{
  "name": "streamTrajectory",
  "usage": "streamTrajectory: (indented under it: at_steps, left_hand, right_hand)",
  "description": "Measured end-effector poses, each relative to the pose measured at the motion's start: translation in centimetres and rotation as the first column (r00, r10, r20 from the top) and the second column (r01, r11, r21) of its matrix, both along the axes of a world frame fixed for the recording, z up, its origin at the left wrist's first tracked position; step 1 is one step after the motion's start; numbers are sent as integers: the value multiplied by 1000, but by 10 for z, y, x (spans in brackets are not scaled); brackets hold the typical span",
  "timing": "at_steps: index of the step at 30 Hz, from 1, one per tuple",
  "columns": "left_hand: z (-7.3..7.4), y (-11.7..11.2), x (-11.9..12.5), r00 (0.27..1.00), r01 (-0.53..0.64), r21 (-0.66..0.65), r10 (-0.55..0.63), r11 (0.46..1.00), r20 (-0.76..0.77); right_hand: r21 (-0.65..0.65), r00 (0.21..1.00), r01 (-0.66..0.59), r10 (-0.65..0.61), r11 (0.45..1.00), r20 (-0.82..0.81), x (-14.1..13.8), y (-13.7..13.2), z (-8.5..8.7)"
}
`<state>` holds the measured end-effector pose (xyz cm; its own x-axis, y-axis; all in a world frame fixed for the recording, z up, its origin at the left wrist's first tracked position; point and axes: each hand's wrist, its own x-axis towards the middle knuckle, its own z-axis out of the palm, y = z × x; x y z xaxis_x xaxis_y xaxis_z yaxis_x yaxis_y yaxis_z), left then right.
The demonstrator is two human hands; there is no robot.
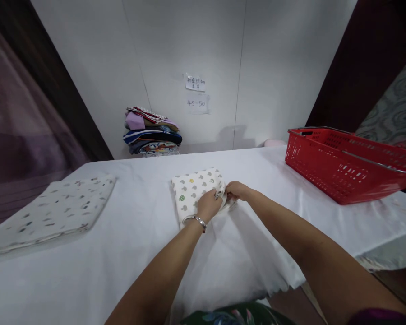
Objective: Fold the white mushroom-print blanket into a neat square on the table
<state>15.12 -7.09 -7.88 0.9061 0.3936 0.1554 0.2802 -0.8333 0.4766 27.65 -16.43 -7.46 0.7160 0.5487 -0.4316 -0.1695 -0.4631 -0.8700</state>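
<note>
A folded white cloth (192, 192) printed with small grey, green and yellow motifs lies on the white-covered table in front of me. My left hand (209, 205), with a silver bangle at the wrist, grips the cloth's right side, where the layers bunch together. Just to its right, my right hand (236, 190) pinches the gathered edge of the same cloth. Both sets of fingers are closed on the fabric, and some fingertips are hidden in its folds.
A larger folded white cloth with dark leaf-like prints (61, 210) lies at the left. Toward the wall rises a stack of folded fabrics (152, 133). A red plastic basket (328, 169) with metal handles stands at the right. Paper notes (198, 104) hang on the wall.
</note>
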Motion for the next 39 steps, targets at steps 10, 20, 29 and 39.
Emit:
streamTrajectory:
  at_steps: [10,20,29,39]
  left_hand:
    - [-1,-6,-4,997,41,24,-42,999,62]
    - [-4,-12,-5,995,96,138,-101,986,28]
    - [-4,-11,-1,994,96,57,-99,994,44]
    - [-1,-8,6,999,30,-15,-29,999,41]
  right_hand:
    - [165,995,101,-99,981,-20,-14,-21,-19]
    - [422,974,227,-215,877,-76,-34,-32,-24]
    - [539,983,183,-165,823,-82,-43,-40,-26]
    - [550,962,265,-258,792,-91,-41,-33,-37]
